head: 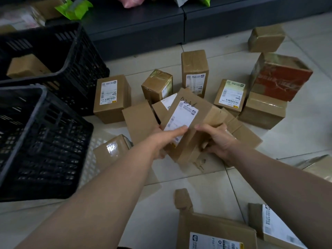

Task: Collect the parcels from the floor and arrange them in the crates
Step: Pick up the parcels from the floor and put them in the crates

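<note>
Both hands grip 1 parcel (pixel 203 112) at centre, tilted over the floor pile. Left hand (pixel 167 139): thumb across the white label (pixel 181 117), fingers curled beneath. Right hand (pixel 215 141): thumb on top, fingers wrapped round the near right edge. 2 black crates at left: near crate (pixel 53 150); far crate (pixel 80 69) holds 1 box (pixel 27 67).

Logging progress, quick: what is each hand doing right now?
Left hand: grips the labelled parcel, thumb across its label.
Right hand: grips the same parcel from the other side.
</note>
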Tool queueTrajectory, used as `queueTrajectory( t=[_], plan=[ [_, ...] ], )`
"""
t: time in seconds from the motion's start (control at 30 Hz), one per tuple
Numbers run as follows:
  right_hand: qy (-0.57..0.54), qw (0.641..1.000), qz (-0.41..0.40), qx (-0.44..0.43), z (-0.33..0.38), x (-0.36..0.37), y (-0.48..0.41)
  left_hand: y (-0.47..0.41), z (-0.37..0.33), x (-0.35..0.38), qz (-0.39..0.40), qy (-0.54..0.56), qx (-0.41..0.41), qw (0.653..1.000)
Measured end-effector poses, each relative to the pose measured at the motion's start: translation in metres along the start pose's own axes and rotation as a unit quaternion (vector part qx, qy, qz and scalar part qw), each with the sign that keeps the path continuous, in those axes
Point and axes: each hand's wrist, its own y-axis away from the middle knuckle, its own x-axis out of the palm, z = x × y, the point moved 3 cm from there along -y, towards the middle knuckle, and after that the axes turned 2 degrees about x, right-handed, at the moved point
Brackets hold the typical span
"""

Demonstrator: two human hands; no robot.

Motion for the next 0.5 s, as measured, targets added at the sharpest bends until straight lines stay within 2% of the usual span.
queueTrajectory(
  t=[0.1,0.23,0.4,0.5],
  plan=[
    [-0.103,0.993,0.059,0.011,0.000,-0.004,0.000,-0.003,-0.003,-0.012,-0.088,0.107,0.029,0.990],
    [-0.154,0.982,0.105,0.013,0.001,-0.002,0.000,0.000,0.001,-0.011,-0.041,0.182,0.002,0.982],
    [-0.162,0.981,0.106,0.028,0.009,0.006,-0.002,0.004,0.000,-0.018,0.001,0.253,0.034,0.967],
    [-0.141,0.985,0.098,0.015,0.023,0.029,-0.005,0.006,0.000,-0.030,-0.009,0.304,0.063,0.950]
  ],
)
